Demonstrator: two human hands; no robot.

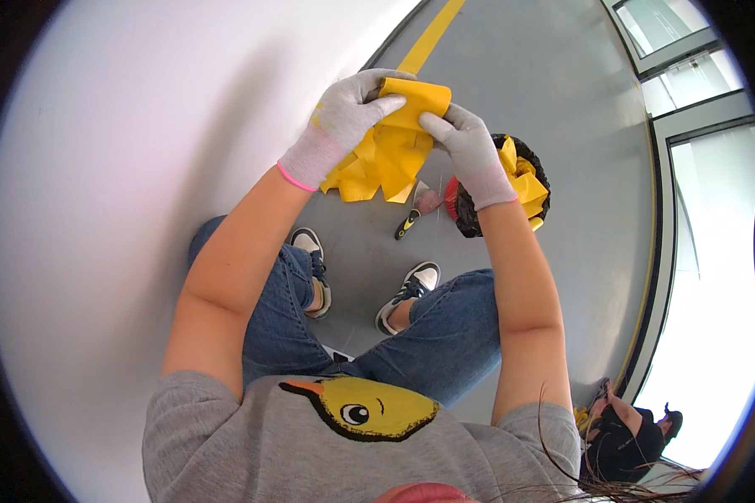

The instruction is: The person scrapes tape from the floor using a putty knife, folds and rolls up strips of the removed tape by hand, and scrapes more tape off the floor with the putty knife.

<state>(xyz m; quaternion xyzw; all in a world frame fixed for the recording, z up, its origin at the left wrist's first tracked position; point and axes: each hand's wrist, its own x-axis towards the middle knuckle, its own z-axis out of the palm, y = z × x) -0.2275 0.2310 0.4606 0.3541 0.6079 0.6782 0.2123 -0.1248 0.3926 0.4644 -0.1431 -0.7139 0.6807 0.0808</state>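
Observation:
Both of my hands wear pale grey work gloves with pink cuffs. My left hand [348,109] grips the left end of a folded strip of yellow tape [417,98], with the thumb on top of it. The right end is pinched by my right hand [468,147], its thumb pressed on the lower edge. Below the strip are more crumpled yellow tape pieces [386,163]; I cannot tell whether they hang from it or lie on the floor. On the floor between my feet and the tape lies a scraper [408,224] with a black and yellow handle.
A bin lined with a black bag [468,220] holds crumpled yellow tape [528,189], right of my right hand. A white wall [126,210] runs along the left. Yellow floor line [432,38] stretches ahead. Glass doors [705,251] stand right; another person [629,436] crouches at lower right.

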